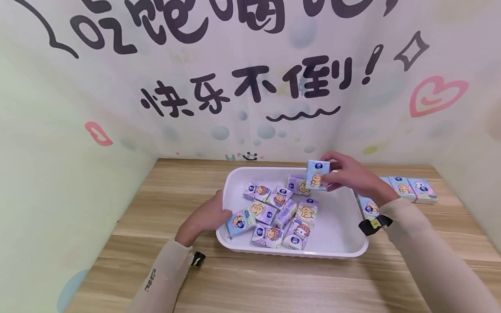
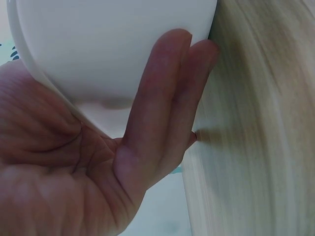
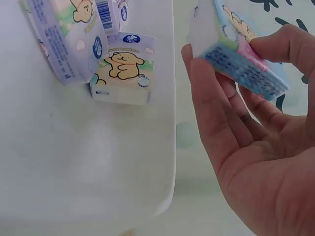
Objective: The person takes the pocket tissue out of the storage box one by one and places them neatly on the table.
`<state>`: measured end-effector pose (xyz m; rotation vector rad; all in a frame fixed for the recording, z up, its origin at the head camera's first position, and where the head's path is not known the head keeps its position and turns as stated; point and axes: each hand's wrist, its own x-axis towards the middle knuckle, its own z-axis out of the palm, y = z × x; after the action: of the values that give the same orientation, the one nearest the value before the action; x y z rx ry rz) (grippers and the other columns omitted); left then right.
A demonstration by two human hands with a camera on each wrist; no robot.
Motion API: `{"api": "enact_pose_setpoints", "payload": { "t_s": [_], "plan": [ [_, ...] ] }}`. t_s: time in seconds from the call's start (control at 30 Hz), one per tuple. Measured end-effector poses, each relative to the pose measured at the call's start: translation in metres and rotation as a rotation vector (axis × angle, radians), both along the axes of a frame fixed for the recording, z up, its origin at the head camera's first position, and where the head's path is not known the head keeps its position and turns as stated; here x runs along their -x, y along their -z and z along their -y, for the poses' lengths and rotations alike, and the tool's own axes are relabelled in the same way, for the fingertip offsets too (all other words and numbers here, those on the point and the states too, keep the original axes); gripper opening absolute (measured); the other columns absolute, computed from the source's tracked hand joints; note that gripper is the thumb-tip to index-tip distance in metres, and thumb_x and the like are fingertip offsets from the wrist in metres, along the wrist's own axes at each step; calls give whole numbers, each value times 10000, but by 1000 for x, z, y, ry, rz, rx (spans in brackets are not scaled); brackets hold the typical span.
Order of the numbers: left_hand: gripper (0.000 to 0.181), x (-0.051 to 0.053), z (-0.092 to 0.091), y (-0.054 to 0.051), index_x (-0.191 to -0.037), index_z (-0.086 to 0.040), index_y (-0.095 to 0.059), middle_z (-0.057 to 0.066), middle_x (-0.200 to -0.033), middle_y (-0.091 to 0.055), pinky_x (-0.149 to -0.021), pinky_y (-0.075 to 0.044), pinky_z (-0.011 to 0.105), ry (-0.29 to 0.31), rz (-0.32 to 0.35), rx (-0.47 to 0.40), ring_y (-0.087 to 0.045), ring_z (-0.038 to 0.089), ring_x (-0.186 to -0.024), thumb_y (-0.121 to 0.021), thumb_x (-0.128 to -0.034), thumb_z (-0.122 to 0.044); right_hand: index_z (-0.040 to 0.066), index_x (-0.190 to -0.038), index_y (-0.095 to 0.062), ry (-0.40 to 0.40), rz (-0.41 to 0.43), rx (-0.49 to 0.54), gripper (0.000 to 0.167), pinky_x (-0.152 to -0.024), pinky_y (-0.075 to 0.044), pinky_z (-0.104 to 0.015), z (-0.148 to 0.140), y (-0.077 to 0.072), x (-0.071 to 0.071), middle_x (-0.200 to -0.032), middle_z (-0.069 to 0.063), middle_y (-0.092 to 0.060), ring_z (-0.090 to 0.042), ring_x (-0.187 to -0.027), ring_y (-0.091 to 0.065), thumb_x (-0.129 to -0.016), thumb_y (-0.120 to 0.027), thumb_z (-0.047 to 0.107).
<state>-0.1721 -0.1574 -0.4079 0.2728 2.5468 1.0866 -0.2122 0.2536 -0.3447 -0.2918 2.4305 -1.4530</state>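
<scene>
My right hand (image 1: 347,174) pinches a blue tissue pack (image 1: 316,174) between thumb and fingers, above the far right side of a white plastic tray (image 1: 336,250). In the right wrist view the held pack (image 3: 241,49) is tilted, with the thumb on its printed face. My left hand (image 1: 207,211) holds the tray's left rim. Its fingers (image 2: 157,93) lie along the outer wall in the left wrist view; the thumb is mostly hidden there. Inside the tray lie several purple tissue packs (image 1: 268,235) and a blue pack (image 1: 240,221) near the left hand.
More blue tissue packs (image 1: 422,190) lie on the wooden table (image 1: 274,287) right of the tray, partly behind the right forearm. A printed curtain (image 1: 250,134) stands close behind the tray. The tray's right part shows bare floor.
</scene>
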Motion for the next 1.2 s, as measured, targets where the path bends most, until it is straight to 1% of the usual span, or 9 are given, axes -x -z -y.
{"api": "enact_pose_setpoints", "payload": {
  "t_s": [0.13, 0.23, 0.43, 0.6, 0.7, 0.87, 0.93, 1.07, 1.2],
  "plan": [
    [778, 1, 0, 1, -1664, 82, -206, 268, -1236, -630, -630, -669, 368, -4, 1, 11, -765, 221, -802, -587, -999, -51, 33, -1508, -421, 28, 12, 8, 628, -827, -671, -359, -11, 1, -5, -1233, -207, -644, -294, -963, -735, -998, -766, 156],
    [782, 2, -1, 1, -1670, 75, -202, 268, -1244, -631, -628, -669, 365, -2, 2, 10, -766, 220, -800, -585, -999, -49, 39, -1504, -419, 42, 10, -1, 630, -830, -670, -364, -19, 2, -9, -1205, -206, -655, -301, -958, -741, -1002, -775, 173],
    [781, 1, -1, -1, -1670, 78, -198, 273, -1239, -637, -627, -668, 361, 0, 3, 15, -766, 221, -796, -577, -999, -54, 39, -1537, -426, 55, 1, -11, 617, -836, -670, -372, -37, 5, -16, -1228, -222, -659, -308, -944, -734, -1030, -746, 185],
    [774, 1, 0, -1, -1659, 94, -205, 277, -1223, -638, -621, -667, 366, 4, -1, 11, -767, 222, -789, -580, -996, -48, 42, -1560, -429, 67, -9, -5, 608, -832, -672, -369, -53, 10, -22, -1198, -195, -669, -255, -965, -753, -1053, -733, 185],
    [772, 1, 0, -1, -1662, 91, -203, 277, -1227, -637, -622, -667, 365, 3, 0, 14, -767, 219, -786, -579, -1003, -51, 42, -1558, -437, 87, -9, 20, 591, -835, -671, -365, -61, 12, -27, -1182, -177, -662, -226, -969, -750, -1065, -730, 185],
    [770, 1, 0, -1, -1668, 80, -197, 272, -1216, -640, -620, -668, 375, 1, 2, 5, -767, 221, -776, -571, -1007, -43, 35, -1546, -461, 118, -27, 49, 575, -849, -667, -360, -76, 17, -35, -1229, -142, -603, -197, -1003, -717, -1063, -737, 183],
    [769, 1, 0, -1, -1669, 77, -196, 271, -1212, -642, -619, -669, 379, 1, 1, 1, -767, 222, -773, -569, -1007, -40, 30, -1538, -483, 126, -44, 51, 559, -850, -665, -361, -83, 20, -39, -1248, -104, -601, -179, -1029, -700, -1063, -737, 181],
    [767, 0, 0, -3, -1666, 80, -199, 268, -1217, -641, -625, -669, 381, 1, 3, 4, -764, 220, -776, -574, -1008, -45, 77, -1495, -560, 149, -55, 71, 461, -847, -661, -351, -96, 25, -47, -1242, 7, -639, -149, -1054, -682, -1073, -723, 164],
    [760, -1, -1, -2, -1663, 78, -209, 260, -1215, -642, -629, -670, 377, -4, 7, 9, -763, 216, -777, -576, -1010, -51, 226, -1398, -659, 181, -43, 95, 333, -837, -653, -310, -110, 29, -54, -1213, 116, -678, -112, -1040, -691, -1081, -706, 135]
  ]
}}
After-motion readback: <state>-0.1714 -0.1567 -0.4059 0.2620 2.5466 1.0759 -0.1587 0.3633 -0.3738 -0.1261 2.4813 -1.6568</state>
